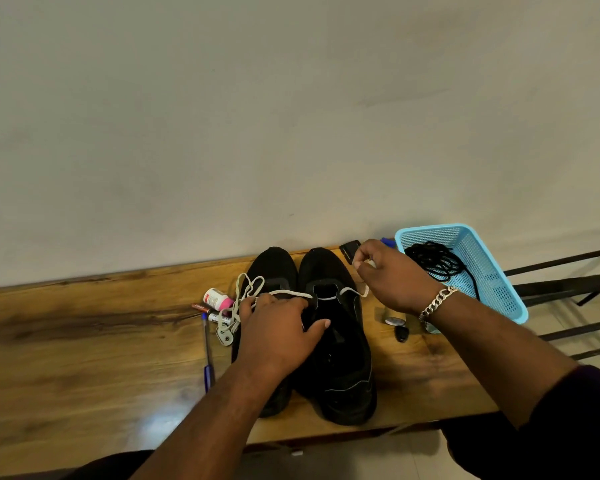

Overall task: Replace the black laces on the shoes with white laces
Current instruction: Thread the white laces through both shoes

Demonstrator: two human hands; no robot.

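- Fingertips of the right hand (387,271) pinch one end of the white lace (293,293), drawn up clear of the right shoe (336,337) — a soft, limp, light cord, best taken near its stiff tip for threading.
- Left hand (279,327) grips the lace's other run just left of that shoe's front eyelets; loose loops spill beyond it over the left shoe (274,271).
- Past the right grip, black laces (433,259) lie coiled in the blue basket (492,292) on the surface (84,334) — removal looks done.
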